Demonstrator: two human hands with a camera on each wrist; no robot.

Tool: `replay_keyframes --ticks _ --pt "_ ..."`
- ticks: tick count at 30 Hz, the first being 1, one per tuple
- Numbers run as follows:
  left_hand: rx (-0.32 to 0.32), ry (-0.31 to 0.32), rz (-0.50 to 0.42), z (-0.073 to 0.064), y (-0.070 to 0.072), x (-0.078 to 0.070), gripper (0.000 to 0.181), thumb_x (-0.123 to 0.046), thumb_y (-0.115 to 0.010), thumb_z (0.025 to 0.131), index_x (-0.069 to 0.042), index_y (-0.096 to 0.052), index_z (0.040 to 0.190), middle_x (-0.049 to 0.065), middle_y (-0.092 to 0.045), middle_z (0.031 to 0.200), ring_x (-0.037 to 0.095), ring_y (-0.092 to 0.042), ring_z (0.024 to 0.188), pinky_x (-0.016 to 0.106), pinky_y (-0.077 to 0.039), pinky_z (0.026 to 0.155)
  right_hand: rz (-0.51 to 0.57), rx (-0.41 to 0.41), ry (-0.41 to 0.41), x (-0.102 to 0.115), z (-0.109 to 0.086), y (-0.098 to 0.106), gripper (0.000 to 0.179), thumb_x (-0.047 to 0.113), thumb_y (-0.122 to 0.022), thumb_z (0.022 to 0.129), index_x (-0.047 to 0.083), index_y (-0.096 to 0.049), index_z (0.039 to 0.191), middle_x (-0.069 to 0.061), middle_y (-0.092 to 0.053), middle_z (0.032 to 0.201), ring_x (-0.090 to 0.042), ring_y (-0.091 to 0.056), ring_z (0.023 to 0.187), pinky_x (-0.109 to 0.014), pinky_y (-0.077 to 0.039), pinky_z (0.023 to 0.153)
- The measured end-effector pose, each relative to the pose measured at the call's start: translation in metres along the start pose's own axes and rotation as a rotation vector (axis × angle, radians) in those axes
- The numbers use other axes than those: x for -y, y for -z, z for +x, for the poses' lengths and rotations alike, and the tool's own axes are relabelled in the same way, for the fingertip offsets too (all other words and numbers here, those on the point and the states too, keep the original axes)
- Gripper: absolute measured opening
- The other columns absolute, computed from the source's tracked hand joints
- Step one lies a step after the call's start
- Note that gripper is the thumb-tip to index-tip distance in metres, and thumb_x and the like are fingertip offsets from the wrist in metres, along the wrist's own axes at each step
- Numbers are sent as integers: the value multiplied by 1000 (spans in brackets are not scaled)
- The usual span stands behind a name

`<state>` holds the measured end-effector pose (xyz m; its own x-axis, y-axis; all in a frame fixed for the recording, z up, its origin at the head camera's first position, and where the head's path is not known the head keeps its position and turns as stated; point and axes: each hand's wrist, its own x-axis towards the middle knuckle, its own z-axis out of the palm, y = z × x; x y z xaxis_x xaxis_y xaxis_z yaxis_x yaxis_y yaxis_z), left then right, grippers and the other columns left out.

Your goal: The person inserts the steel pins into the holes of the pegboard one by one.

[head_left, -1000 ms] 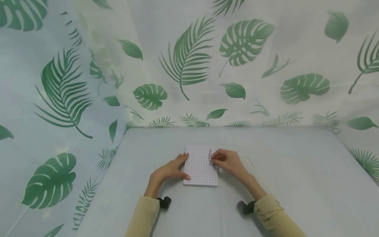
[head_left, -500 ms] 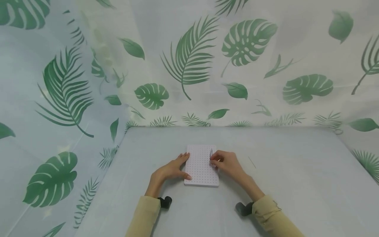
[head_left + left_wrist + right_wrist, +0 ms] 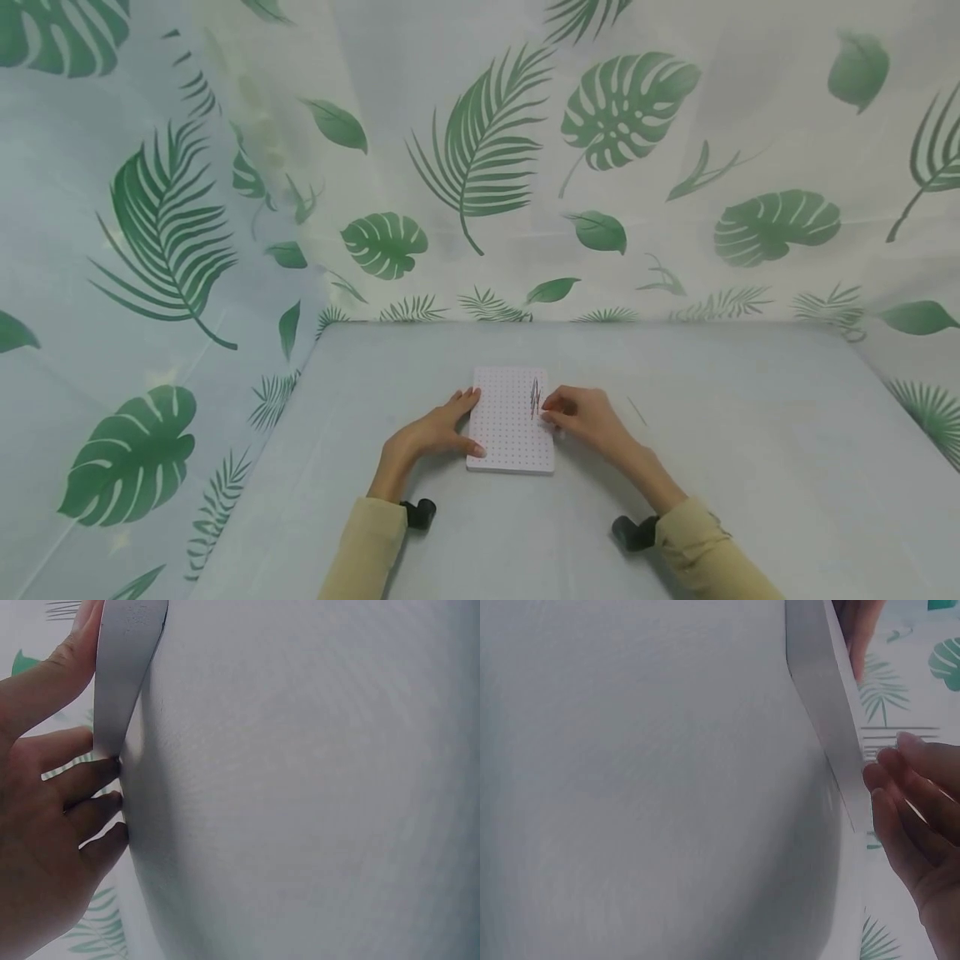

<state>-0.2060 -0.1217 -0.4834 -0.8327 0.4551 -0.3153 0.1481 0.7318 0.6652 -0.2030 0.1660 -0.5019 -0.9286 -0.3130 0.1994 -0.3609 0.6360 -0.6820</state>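
Note:
A white board (image 3: pixel 510 437) with a grid of small holes lies on the table in the head view. Several thin dark pins (image 3: pixel 535 396) stand near its upper right edge; the right wrist view also catches pins (image 3: pixel 922 728) beyond the board's side. My left hand (image 3: pixel 431 429) rests against the left edge, thumb on the lower left corner and fingers higher up. Beside the right edge is my right hand (image 3: pixel 588 417), loosely curled, its thumb and index tips close together just right of the pins. Nothing shows between those fingertips.
One more thin stick (image 3: pixel 637 411) lies on the pale table (image 3: pixel 750 467), right of my right hand. A leaf-printed curtain (image 3: pixel 480 283) rises behind the table and along its sides. Black wrist mounts (image 3: pixel 636 533) sit at both cuffs.
My right hand has drawn back slightly to the right from the pins, which now stand in full view on the board. My left hand keeps its place at the left edge.

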Motion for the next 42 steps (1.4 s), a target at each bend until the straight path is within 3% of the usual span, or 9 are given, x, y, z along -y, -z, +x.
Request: replay_keyframes --ticks 7,14,18,25,32,42 --pt "-4 3 9 1 0 0 103 -29 -85 84 -11 -24 164 11 -18 172 31 -10 161 54 -15 128 -85 23 -1 -13 -9 16 10 6 -79 87 13 -77 93 1 -77 89 -13 -70 82 -33 -59 77" --pt "-8 -4 8 0 -1 1 102 -28 -85 84 -9 -25 164 11 -17 172 30 -9 161 54 -14 129 -167 13 -10 -29 -14 38 6 8 -77 89 13 -78 93 3 -75 87 -10 -61 75 -28 -52 67" --pt "-13 -6 2 -1 -1 -1 102 -27 -85 84 -8 -25 164 12 -18 172 31 -9 161 54 -14 128 -212 35 -4 -38 -18 51 8 9 -75 90 10 -79 97 0 -76 89 -12 -64 78 -30 -53 69" --pt "-7 -7 -2 -2 -1 -2 103 -27 -85 83 -8 -24 164 13 -18 172 31 -9 161 54 -15 128 -235 24 30 -54 -28 75 17 0 -71 89 6 -79 102 -8 -77 94 -22 -69 82 -38 -56 73" --pt "-14 -17 -9 -2 0 -1 102 -27 -85 84 -8 -24 164 13 -17 172 31 -8 161 54 -14 128 -224 50 6 -69 -27 97 25 -6 -65 89 0 -76 110 -15 -75 99 -31 -70 89 -49 -58 79" --pt "0 -21 -15 -1 -2 -1 102 -26 -85 84 -8 -24 164 12 -16 172 31 -7 161 53 -13 129 -156 172 -104 -83 -31 101 36 9 -74 89 0 -69 124 -16 -71 107 -32 -66 96 -48 -57 82"
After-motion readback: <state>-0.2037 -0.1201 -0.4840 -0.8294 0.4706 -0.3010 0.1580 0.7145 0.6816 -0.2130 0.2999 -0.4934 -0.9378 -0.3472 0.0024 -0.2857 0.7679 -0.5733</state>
